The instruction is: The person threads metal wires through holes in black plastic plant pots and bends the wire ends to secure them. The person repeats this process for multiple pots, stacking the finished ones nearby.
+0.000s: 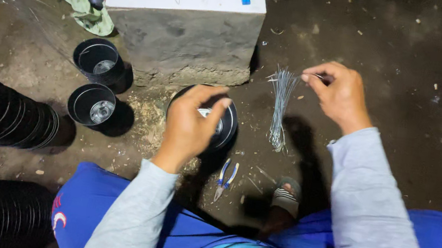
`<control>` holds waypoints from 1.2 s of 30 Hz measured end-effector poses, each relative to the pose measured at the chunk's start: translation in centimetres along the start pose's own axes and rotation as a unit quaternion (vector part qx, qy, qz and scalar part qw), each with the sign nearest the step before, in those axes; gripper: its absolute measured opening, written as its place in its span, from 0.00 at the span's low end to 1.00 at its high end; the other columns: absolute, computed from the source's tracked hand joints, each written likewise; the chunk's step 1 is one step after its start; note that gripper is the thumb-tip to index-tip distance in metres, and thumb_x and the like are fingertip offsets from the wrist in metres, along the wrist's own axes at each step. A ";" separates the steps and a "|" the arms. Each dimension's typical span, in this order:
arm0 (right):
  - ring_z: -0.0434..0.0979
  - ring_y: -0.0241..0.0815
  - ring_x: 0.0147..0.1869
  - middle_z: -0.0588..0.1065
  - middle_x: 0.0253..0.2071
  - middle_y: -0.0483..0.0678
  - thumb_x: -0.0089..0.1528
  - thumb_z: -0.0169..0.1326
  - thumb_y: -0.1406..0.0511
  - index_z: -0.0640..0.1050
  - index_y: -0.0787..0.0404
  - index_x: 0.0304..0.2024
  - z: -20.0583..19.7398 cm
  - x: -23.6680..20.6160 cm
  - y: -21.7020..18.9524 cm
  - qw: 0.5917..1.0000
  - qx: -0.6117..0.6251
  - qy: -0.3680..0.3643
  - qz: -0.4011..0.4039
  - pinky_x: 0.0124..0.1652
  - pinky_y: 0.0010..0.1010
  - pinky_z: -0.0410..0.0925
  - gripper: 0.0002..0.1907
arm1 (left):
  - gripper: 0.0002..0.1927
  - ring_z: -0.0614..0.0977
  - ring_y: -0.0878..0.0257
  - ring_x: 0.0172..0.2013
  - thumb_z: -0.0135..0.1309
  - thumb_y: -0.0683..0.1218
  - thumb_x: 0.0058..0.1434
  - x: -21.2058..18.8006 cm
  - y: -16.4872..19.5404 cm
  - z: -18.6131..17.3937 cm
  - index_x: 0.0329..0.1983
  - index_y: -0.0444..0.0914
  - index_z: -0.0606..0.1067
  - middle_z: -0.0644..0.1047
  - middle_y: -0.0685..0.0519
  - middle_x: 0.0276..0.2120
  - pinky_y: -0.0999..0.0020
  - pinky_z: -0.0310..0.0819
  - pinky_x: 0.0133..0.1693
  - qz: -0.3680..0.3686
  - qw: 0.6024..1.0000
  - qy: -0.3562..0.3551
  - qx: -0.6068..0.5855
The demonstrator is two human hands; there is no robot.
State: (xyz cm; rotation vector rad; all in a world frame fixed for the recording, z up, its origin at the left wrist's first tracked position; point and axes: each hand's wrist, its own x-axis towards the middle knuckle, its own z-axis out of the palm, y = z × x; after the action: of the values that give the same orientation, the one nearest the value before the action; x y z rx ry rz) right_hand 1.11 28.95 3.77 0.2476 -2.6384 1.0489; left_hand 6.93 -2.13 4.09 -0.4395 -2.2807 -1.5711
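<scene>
Wire bundle (280, 106) lies on the dirt floor (400, 105), near the concrete block (186, 42). Right hand (338, 93) pinches one strand; draw it out lengthwise. Left hand (190, 123) grips the black pot (226, 127); hold it steady.

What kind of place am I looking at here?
Likely an informal ground-level workshop, outdoors or in a yard. The person sits on a bare dirt floor, a concrete block serves as a bench, and stacked black pots, pliers and a wire bundle lie around.
</scene>
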 end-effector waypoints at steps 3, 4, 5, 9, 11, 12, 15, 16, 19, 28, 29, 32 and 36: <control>0.83 0.36 0.40 0.83 0.37 0.48 0.63 0.60 0.67 0.83 0.63 0.42 -2.2 0.7 -3.6 0.990 0.066 -0.126 0.025 0.41 0.28 0.74 0.07 | 0.14 0.84 0.53 0.45 0.62 0.45 0.63 -0.4 1.2 1.5 0.50 0.35 0.80 0.82 0.45 0.45 0.66 0.77 0.48 0.022 1.000 -0.020 0.001; 0.83 0.34 0.40 0.83 0.37 0.46 0.63 0.58 0.67 0.83 0.62 0.43 -2.6 1.0 -4.5 0.978 0.107 -0.169 0.051 0.42 0.27 0.75 0.07 | 0.14 0.84 0.54 0.45 0.61 0.45 0.63 -0.6 1.5 1.9 0.51 0.35 0.80 0.82 0.45 0.45 0.66 0.76 0.47 0.024 0.999 -0.030 -0.016; 0.82 0.34 0.40 0.83 0.37 0.46 0.63 0.59 0.67 0.83 0.63 0.43 -2.9 1.1 -5.3 0.971 0.117 -0.204 0.034 0.42 0.28 0.74 0.07 | 0.15 0.84 0.54 0.44 0.61 0.45 0.64 -0.8 1.9 2.3 0.51 0.34 0.79 0.81 0.45 0.45 0.67 0.76 0.46 0.026 0.998 -0.039 -0.033; 0.80 0.34 0.41 0.82 0.37 0.46 0.64 0.59 0.67 0.82 0.65 0.43 -3.1 0.2 -6.7 0.924 0.208 -0.322 0.001 0.44 0.28 0.74 0.08 | 0.14 0.79 0.60 0.30 0.59 0.44 0.65 -1.8 2.5 3.5 0.52 0.37 0.82 0.82 0.49 0.33 0.67 0.72 0.34 -0.087 0.982 -0.159 -0.061; 0.81 0.34 0.41 0.81 0.37 0.47 0.64 0.58 0.68 0.81 0.67 0.45 -3.0 -0.2 -6.7 0.904 0.247 -0.348 0.020 0.45 0.27 0.75 0.09 | 0.13 0.77 0.67 0.29 0.59 0.44 0.66 -2.3 2.4 4.2 0.51 0.34 0.83 0.81 0.51 0.31 0.71 0.72 0.32 -0.168 0.947 -0.201 -0.183; 0.81 0.34 0.41 0.81 0.36 0.47 0.64 0.58 0.68 0.80 0.67 0.46 -2.8 -0.4 -6.6 0.901 0.253 -0.351 0.038 0.44 0.27 0.75 0.10 | 0.13 0.76 0.70 0.28 0.59 0.44 0.66 -2.5 2.3 4.5 0.50 0.33 0.83 0.80 0.52 0.30 0.73 0.72 0.31 -0.208 0.921 -0.222 -0.243; 0.81 0.35 0.40 0.80 0.36 0.48 0.64 0.57 0.69 0.77 0.67 0.51 -2.3 -0.9 -6.5 0.886 0.297 -0.348 0.073 0.43 0.28 0.74 0.14 | 0.12 0.79 0.72 0.31 0.59 0.43 0.67 -2.8 1.6 5.2 0.48 0.31 0.82 0.81 0.54 0.33 0.76 0.77 0.35 -0.241 0.878 -0.229 -0.345; 0.80 0.35 0.40 0.80 0.36 0.48 0.64 0.56 0.69 0.76 0.67 0.53 -2.1 -1.2 -6.4 0.879 0.316 -0.346 0.082 0.42 0.28 0.74 0.15 | 0.11 0.80 0.72 0.31 0.59 0.43 0.67 -3.0 1.4 5.4 0.48 0.31 0.81 0.82 0.54 0.33 0.76 0.77 0.35 -0.244 0.872 -0.221 -0.362; 0.80 0.34 0.40 0.79 0.35 0.47 0.65 0.53 0.68 0.74 0.64 0.59 -1.0 -1.8 -6.5 0.876 0.364 -0.299 0.100 0.43 0.27 0.74 0.18 | 0.11 0.81 0.70 0.32 0.59 0.42 0.66 -2.9 0.6 5.4 0.48 0.30 0.81 0.82 0.53 0.35 0.75 0.78 0.36 -0.252 0.871 -0.179 -0.382; 0.80 0.33 0.33 0.82 0.31 0.47 0.64 0.56 0.66 0.82 0.67 0.40 2.8 -4.8 -6.8 0.867 0.307 -0.330 0.213 0.36 0.25 0.74 0.09 | 0.12 0.85 0.66 0.33 0.60 0.43 0.64 -1.3 -1.4 4.6 0.46 0.31 0.81 0.83 0.50 0.35 0.72 0.82 0.37 -0.280 0.896 -0.057 -0.341; 0.80 0.33 0.32 0.82 0.30 0.46 0.64 0.56 0.66 0.82 0.67 0.39 2.9 -4.7 -6.7 0.868 0.304 -0.331 0.212 0.36 0.25 0.74 0.09 | 0.12 0.85 0.66 0.32 0.60 0.43 0.64 -1.3 -1.5 4.6 0.46 0.31 0.81 0.83 0.50 0.35 0.71 0.82 0.36 -0.278 0.898 -0.059 -0.336; 0.79 0.32 0.31 0.81 0.29 0.45 0.63 0.58 0.66 0.82 0.66 0.37 3.0 -4.6 -6.3 0.867 0.304 -0.332 0.212 0.35 0.25 0.73 0.08 | 0.12 0.84 0.66 0.33 0.61 0.43 0.64 -1.4 -1.6 4.7 0.47 0.31 0.81 0.83 0.50 0.35 0.72 0.82 0.37 -0.271 0.898 -0.063 -0.340; 0.78 0.32 0.30 0.80 0.28 0.44 0.63 0.58 0.65 0.81 0.65 0.34 3.6 -4.7 -6.2 0.860 0.305 -0.348 0.213 0.34 0.25 0.72 0.08 | 0.12 0.84 0.67 0.34 0.61 0.43 0.65 -1.4 -1.6 4.5 0.48 0.31 0.81 0.83 0.50 0.35 0.72 0.81 0.39 -0.259 0.893 -0.073 -0.361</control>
State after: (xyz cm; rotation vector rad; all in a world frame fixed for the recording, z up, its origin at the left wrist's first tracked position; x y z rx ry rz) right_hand 6.46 22.22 3.74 0.1950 -2.9279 2.3292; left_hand 7.07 1.43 0.58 -0.1053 -1.9196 -2.7519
